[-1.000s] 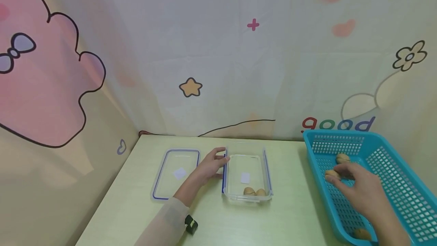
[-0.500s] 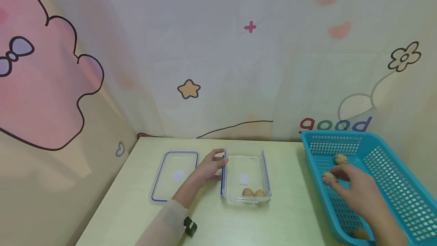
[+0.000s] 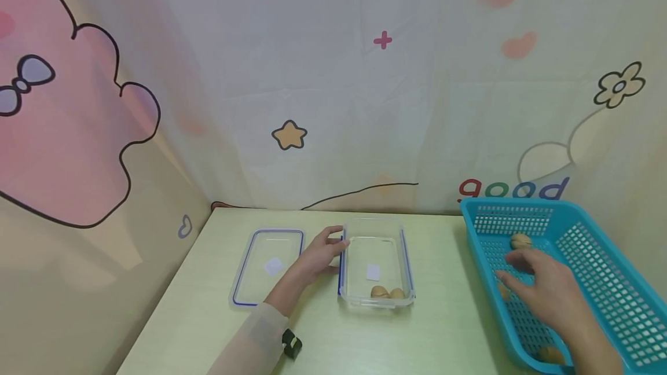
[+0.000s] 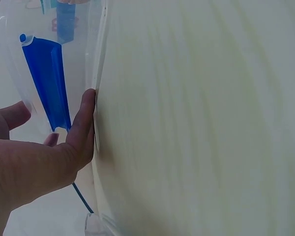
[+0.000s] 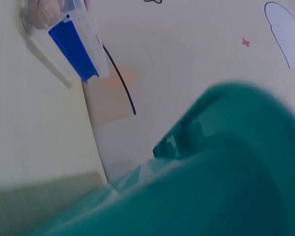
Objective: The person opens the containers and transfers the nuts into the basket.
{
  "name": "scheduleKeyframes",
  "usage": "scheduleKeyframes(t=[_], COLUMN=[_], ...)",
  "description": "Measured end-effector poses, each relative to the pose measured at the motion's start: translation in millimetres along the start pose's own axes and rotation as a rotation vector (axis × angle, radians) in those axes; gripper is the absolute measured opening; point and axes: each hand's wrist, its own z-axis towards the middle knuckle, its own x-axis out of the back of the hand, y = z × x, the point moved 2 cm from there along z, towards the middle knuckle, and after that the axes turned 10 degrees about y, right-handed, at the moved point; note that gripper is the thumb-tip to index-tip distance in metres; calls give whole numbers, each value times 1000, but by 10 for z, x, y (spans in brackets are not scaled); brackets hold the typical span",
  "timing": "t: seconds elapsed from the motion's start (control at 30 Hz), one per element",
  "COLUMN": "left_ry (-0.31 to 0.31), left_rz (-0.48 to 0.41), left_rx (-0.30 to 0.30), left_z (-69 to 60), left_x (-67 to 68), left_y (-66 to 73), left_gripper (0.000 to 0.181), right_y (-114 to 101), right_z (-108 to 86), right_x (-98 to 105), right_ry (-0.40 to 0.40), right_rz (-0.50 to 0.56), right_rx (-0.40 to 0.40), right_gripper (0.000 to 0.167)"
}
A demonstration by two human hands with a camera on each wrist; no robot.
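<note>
A clear plastic food container with blue side latches stands on the table, two walnuts at its near end. My left hand touches its left wall with spread, fairly straight fingers; the left wrist view shows them around a blue latch. Over the left part of a turquoise basket hangs my right hand, thumb and fingers apart. One walnut lies just below its thumb, partly hidden. Another walnut is farther back, and a third walnut sits in the near corner.
The container's clear lid, with a blue seal, lies flat on the table left of the container, partly behind my left forearm. A printed curtain hangs along the table's back edge. In the right wrist view the basket rim blocks much of the sight.
My right thumb and fingers have parted from the walnut they pinched, and it now lies lower in the basket. The left hand and the container have stayed in place.
</note>
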Motion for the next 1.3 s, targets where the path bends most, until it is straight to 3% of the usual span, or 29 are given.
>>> scheduleKeyframes(t=[0.2,0.5,0.67,1.03,1.3], left_ry=[15,5,1,7,1], left_rz=[1,10,7,13,14], left_rx=[6,2,-2,7,12], left_z=[-22,18,14,19,15], left_x=[9,-37,-13,6,-4], left_y=[4,-16,-14,-4,-4], left_gripper=[59,61,60,60,59], right_y=[-398,-976,-1153,-1495,-1693], right_z=[24,126,175,292,469], right_x=[-83,-183,-168,-139,-326], right_ry=[-23,-89,-97,-217,-406], right_rz=[71,58,6,-67,-144], right_rx=[74,340,468,624,717], right_gripper=[36,30,33,36,35])
